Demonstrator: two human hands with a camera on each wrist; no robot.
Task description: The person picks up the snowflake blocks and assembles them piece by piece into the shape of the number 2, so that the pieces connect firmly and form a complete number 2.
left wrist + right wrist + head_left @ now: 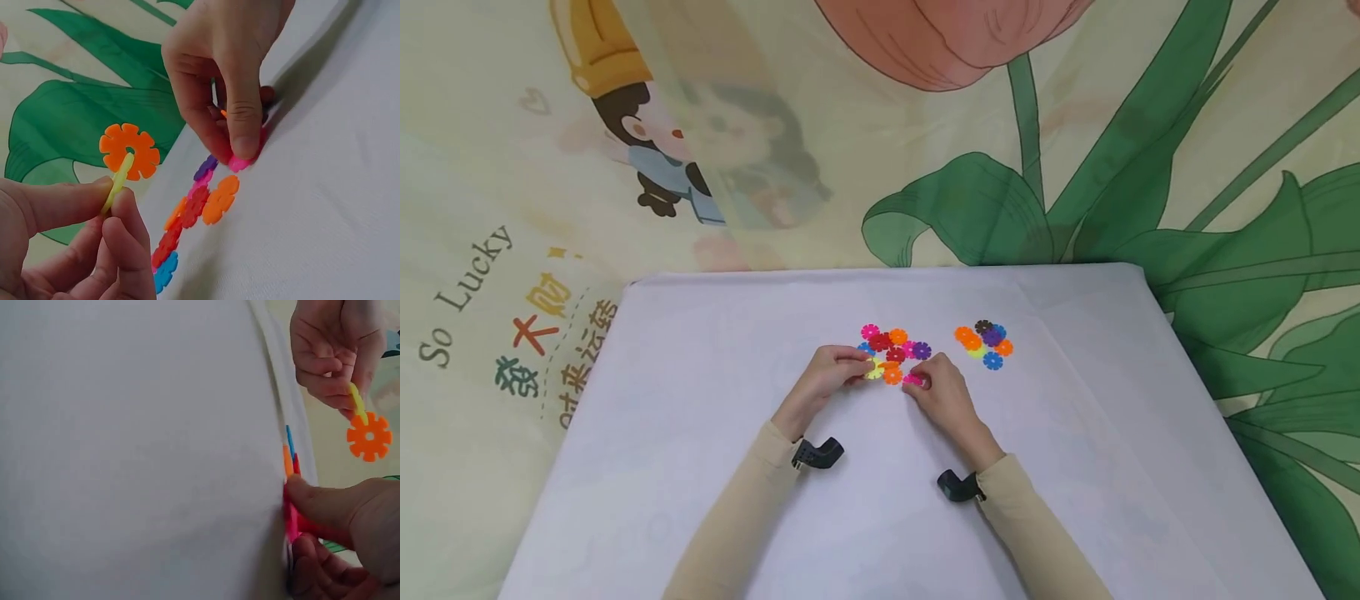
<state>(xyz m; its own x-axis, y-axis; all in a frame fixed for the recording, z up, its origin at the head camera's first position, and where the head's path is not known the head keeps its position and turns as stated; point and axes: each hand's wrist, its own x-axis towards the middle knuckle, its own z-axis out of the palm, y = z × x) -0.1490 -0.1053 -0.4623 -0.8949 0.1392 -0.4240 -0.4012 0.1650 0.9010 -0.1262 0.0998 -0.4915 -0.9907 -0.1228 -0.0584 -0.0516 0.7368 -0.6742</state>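
Note:
My left hand (pixel 827 379) pinches a yellow flower-shaped notched disc (pixel 117 182) between thumb and fingertips. An orange notched disc (pixel 147 154) is slotted crosswise onto that yellow one, raised off the table in the left wrist view. Thumb and fingers of my right hand (pixel 946 396) pinch a pink notched disc (pixel 913 380) low over the table. Between and beyond the hands lies a loose cluster of discs, among them a red disc (pixel 896 355), a purple disc (pixel 922 351) and a blue disc (pixel 165 272).
A second small pile of discs lies to the right, with a blue disc (pixel 993 361) and a dark brown disc (pixel 983 327). The table (pixel 715 350) wears a white cloth. Behind its far edge hangs a printed curtain (pixel 820 242). Each wrist carries a black camera (pixel 820 452).

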